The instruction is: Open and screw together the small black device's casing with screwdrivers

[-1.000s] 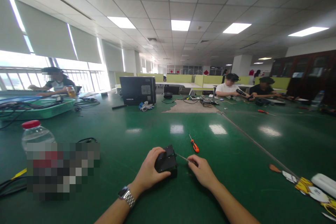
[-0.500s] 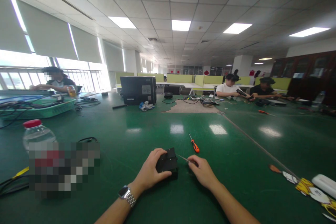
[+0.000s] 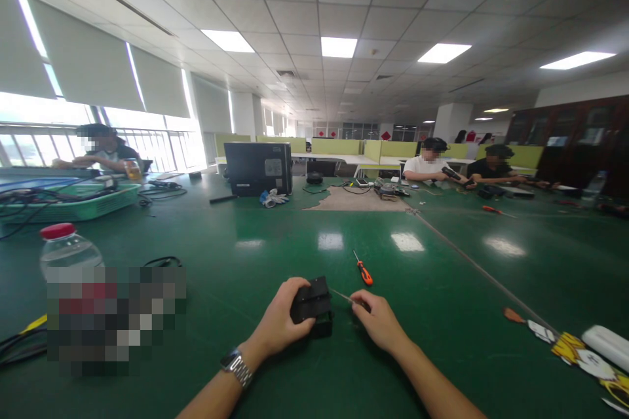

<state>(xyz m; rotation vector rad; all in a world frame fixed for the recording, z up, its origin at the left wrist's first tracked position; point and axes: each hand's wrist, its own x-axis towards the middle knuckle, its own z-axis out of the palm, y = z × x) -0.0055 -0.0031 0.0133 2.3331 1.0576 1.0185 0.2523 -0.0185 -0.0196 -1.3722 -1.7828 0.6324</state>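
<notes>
While the left hand [image 3: 280, 325] is gripping the small black box [image 3: 311, 304] with clenched fingers [image 3: 301, 327], the right hand [image 3: 381, 324] is pinching a thin metal tool [image 3: 341, 295] whose tip is touching the box. The box is sitting on the green surface [image 3: 275, 255] near its front edge. An orange screwdriver [image 3: 363, 270] is lying just behind, toward the middle.

Both forearms are bare, with no sleeve in view on either one. The left hand [image 3: 280, 324] has a wristwatch [image 3: 237, 366] strapped at the wrist: a dark, squarish face set in a silver case, on a silver metal link bracelet. The right hand [image 3: 379, 322] wears nothing, with no ring, band or glove visible on its fingers or wrist.
</notes>
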